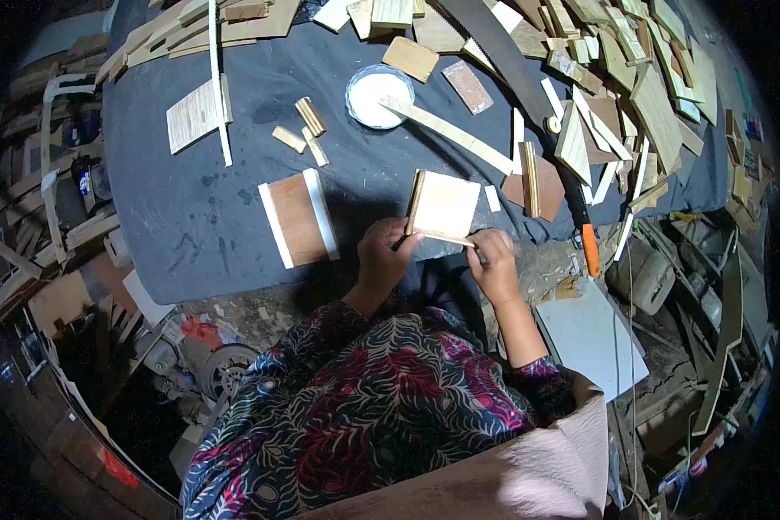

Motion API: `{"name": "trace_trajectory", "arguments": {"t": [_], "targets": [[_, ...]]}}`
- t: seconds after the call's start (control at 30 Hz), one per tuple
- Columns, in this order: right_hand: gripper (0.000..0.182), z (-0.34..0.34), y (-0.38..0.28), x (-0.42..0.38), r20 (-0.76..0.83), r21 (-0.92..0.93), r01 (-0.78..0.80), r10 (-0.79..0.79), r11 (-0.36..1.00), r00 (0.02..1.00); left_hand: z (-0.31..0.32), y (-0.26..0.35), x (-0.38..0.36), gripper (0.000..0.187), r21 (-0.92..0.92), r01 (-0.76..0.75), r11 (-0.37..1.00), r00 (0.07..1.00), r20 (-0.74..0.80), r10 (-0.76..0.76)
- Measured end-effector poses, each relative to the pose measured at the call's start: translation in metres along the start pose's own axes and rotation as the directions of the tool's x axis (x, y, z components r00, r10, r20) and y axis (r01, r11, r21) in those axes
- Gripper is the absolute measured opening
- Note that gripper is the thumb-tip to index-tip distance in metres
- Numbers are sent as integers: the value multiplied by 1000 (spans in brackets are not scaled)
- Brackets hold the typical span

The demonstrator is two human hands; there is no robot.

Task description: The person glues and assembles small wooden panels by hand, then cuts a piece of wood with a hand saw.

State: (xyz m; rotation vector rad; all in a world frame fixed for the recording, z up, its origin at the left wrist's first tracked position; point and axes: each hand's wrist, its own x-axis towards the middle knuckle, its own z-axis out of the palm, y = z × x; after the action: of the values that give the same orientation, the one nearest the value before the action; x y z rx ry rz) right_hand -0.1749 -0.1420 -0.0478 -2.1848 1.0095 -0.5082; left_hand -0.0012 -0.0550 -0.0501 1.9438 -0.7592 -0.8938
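Head view: a small pale wooden board (449, 201) at the near edge of the dark cloth (191, 186), in front of the person's body. A thin wooden strip (445, 237) runs along its near side, and a darker edge piece (416, 201) along its left side; whether either is fixed cannot be told. The left hand (383, 257) is closed on the board's near left corner, thumb and fingers together; the right hand (496, 263) pinches the right end of the thin strip. Handling, as judged: the board should be light, flat and stiff, easily steadied by 1 hand, with opposite edges or a corner as the sound places of hold. The strip, much narrower, should be the more fragile of the 2; it could bow or crack if pressed at 1 end alone, and is best held close to the board, with light pressure spread along its length. Any wet adhesive at the joint would make it slippery and prone to slide out of line. Surroundings: a bowl of white material (371, 97) stands beyond the board, with a flat stick (459, 140) reaching out of it; a brown panel with 2 pale side strips (300, 223) lies left of the hands, and a handsaw (516, 74) lies to the right.
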Motion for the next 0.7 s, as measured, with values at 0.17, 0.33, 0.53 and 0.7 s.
{"name": "trace_trajectory", "arguments": {"t": [0.17,0.33,0.53,0.7], "targets": [[21,0,3,-2,-8,-22,47,-47,999,999,1,-8,-2,28,-62,-56,996,998,-8,56],[25,-11,-1,-7,-109,-21,162,-164,986,980,-18,28,-7,35,50,-258,965,966,19,257],[25,-37,-26,-10,-135,-134,235,-253,963,958,-26,76,-9,35,279,-654,703,749,368,550],[8,-36,-26,-26,-145,140,-147,167,979,975,-6,81,-12,33,280,-817,504,562,582,588]]}}
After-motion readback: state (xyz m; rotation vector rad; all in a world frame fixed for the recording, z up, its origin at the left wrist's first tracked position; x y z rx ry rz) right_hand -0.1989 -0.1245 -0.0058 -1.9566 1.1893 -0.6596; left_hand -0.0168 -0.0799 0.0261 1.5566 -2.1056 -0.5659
